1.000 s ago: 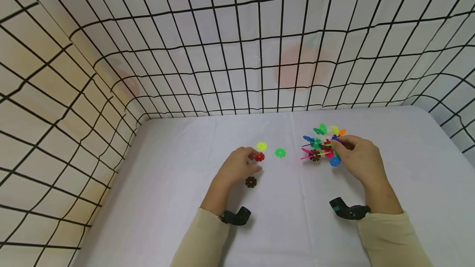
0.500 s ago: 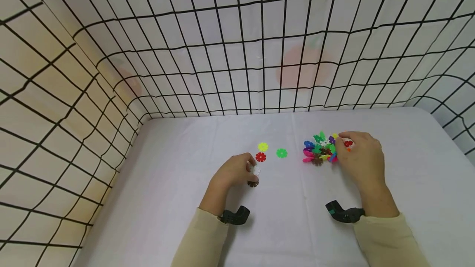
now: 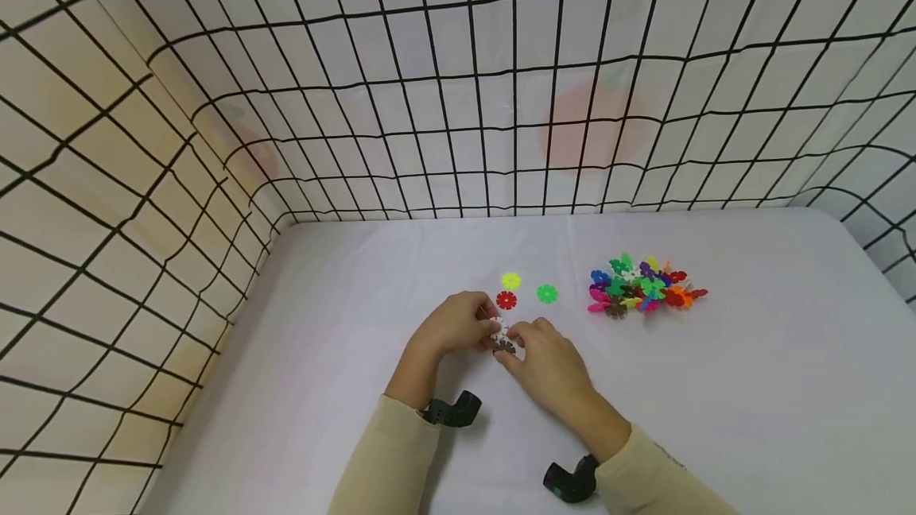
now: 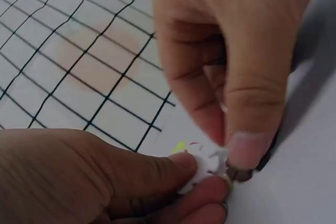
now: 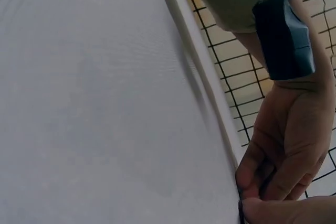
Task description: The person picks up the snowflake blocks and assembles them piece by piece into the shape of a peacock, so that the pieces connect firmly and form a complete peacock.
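In the head view my left hand pinches a white snowflake disc, a flat toy piece with a notched rim. My right hand meets it from the right, thumb and forefinger on a brown snowflake disc. From the left wrist, the white disc shows between one hand's thumb and fingers, and the brown disc sits edge to edge with it under the other thumb. Just beyond the hands lie a red disc, a yellow disc and a green disc.
A pile of joined, many-coloured snowflake discs lies to the right on the white tabletop. Black wire mesh stands along the back and sides. Each wrist wears a black camera mount.
My right hand has left the colourful pile and come left to the brown disc. The pile now sits by itself, settled lower. My left hand has taken up the white disc.
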`<state>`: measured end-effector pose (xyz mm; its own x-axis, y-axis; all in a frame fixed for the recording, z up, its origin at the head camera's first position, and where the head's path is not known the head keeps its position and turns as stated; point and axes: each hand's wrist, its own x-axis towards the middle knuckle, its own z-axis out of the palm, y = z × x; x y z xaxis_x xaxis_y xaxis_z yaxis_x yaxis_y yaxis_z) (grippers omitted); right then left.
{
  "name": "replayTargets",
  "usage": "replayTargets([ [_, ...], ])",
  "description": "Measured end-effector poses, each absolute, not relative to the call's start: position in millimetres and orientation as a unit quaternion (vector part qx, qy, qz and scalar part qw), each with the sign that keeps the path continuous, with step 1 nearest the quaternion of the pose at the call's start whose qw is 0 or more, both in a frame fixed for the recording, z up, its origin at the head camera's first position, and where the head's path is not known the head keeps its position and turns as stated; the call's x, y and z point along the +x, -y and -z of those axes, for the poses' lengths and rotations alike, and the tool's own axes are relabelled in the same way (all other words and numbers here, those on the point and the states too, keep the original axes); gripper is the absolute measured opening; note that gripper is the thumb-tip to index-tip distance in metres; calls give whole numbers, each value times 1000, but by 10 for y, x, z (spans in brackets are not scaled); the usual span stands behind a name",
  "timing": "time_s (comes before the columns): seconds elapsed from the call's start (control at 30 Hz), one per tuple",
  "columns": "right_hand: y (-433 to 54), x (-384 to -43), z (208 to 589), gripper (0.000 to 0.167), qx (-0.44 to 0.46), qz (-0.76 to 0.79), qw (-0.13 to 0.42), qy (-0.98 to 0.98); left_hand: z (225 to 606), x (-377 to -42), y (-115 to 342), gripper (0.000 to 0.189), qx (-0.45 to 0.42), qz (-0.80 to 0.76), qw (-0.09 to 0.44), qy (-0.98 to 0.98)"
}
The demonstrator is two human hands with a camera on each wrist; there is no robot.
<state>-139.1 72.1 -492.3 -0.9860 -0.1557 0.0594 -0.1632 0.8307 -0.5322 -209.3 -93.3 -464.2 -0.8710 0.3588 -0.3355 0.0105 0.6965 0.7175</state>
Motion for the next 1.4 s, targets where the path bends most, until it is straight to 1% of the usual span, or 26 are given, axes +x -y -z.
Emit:
replayTargets([
  [0.07,-736,-1391,4933,27,75,-288,1,955,4644,-2111,951,5,98,-385,234,-887],
  [0.13,-786,-1412,4915,21,68,-313,-20,947,4644,-2124,964,6,100,-395,236,-882],
  [0.2,-848,-1451,4907,17,57,-358,-41,931,4643,-2135,975,7,105,-408,236,-876],
  [0.27,-908,-1501,4918,14,38,-423,-46,904,4638,-2139,983,8,109,-427,237,-866],
  [0.37,-979,-1562,4974,12,15,-522,-33,852,4634,-2138,985,8,111,-462,242,-846],
  [0.47,-1020,-1588,5032,15,21,-576,-9,817,4631,-2128,968,8,114,-497,246,-824],
  [0.6,-1036,-1590,5062,14,34,-588,16,808,4637,-2132,939,10,116,-529,229,-809],
  [0.73,-1033,-1593,5071,14,28,-607,19,794,4640,-2140,923,12,113,-554,212,-797],
  [0.87,-1031,-1596,5090,12,37,-609,30,792,4602,-2115,889,12,122,-560,207,-793],
  [1.0,-1037,-1583,5088,9,57,-588,62,805,4583,-2091,841,10,132,-550,197,-800],
  [1.2,-1037,-1554,5124,12,94,-530,156,828,4602,-2058,762,10,112,-558,188,-800],
  [1.3,-1029,-1550,5144,13,94,-514,195,830,4612,-2034,706,10,96,-561,176,-803],
  [1.4,-1012,-1558,5150,13,82,-508,211,831,4639,-2013,638,10,84,-564,153,-807],
])
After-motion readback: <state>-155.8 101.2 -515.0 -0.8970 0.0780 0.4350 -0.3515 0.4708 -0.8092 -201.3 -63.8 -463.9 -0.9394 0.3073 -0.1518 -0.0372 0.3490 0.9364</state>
